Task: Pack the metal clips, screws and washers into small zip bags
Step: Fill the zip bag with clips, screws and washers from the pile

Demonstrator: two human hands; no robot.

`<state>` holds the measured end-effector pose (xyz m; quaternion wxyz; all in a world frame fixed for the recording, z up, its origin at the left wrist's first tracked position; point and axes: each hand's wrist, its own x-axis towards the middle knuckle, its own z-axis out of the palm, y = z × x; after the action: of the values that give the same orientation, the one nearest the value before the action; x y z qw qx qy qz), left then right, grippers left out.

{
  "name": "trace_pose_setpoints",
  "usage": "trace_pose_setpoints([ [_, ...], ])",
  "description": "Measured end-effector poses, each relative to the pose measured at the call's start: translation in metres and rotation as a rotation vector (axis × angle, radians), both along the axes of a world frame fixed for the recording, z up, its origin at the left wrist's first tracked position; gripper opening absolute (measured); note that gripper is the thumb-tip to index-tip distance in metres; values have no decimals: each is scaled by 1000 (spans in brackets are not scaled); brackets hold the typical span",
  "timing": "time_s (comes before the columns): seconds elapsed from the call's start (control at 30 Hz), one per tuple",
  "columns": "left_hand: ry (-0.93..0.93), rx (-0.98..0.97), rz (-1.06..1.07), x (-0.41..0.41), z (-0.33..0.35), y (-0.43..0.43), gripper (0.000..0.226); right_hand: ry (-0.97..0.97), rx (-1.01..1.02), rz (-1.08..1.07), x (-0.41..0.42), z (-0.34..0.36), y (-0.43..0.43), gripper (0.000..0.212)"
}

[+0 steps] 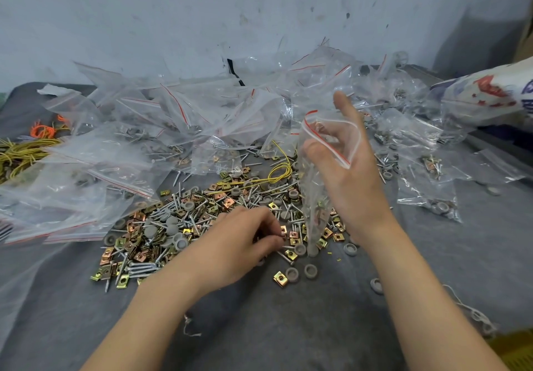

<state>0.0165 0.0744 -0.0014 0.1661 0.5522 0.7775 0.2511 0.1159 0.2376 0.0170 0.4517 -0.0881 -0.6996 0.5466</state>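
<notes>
A loose heap of gold and copper metal clips (135, 251), silver screws (144, 269) and grey round washers (173, 228) lies on the grey cloth in the middle. My left hand (239, 243) is down in the heap, its fingers curled and pinching small parts near a clip. My right hand (350, 166) holds a small clear zip bag (315, 197) upright with its red-lined mouth spread open; a few parts sit at its bottom tip, which touches the cloth.
Filled and empty zip bags (161, 128) pile up behind and to the left. More filled bags (427, 180) lie at the right. Yellow and orange wire ties (26, 151) sit at the far left. A printed sack (490, 94) lies at the right edge. A wall stands behind.
</notes>
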Motion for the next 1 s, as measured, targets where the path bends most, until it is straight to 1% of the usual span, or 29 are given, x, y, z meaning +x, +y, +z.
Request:
trace_pose_setpoints([
  [0.07, -183, 120, 76, -4, 4, -1, 5, 4, -3, -4, 1, 0, 1, 57],
  [0.13, -364, 270, 172, -8, 8, -1, 7, 9, -1, -9, 1, 1, 1, 57],
  [0.17, -497, 341, 223, -10, 9, 0, 9, 10, -1, -11, 1, 1, 2, 57],
  [0.23, -842, 450, 295, -12, 11, 2, 15, 6, -3, -16, 1, 1, 2, 57],
  [0.27, -1003, 488, 309, -12, 12, 3, 18, 3, -5, -17, 1, 1, 2, 57],
  [0.33, -1232, 531, 315, -12, 13, 5, 20, 0, -7, -17, 1, 2, 2, 57],
  [0.47, -1502, 549, 299, -13, 13, 7, 20, -1, -12, -11, 1, 2, 2, 57],
  [0.6, -1635, 532, 269, -15, 14, 5, 15, -4, -15, -6, 2, 2, 3, 56],
  [0.7, -1660, 527, 252, -15, 14, 4, 15, -5, -14, -4, 3, 1, 3, 57],
  [0.8, -1616, 534, 263, -14, 13, 5, 18, -7, -11, -5, 3, 1, 4, 57],
  [1.0, -1444, 545, 312, -11, 13, 7, 22, -20, 4, -26, 3, 2, 3, 57],
])
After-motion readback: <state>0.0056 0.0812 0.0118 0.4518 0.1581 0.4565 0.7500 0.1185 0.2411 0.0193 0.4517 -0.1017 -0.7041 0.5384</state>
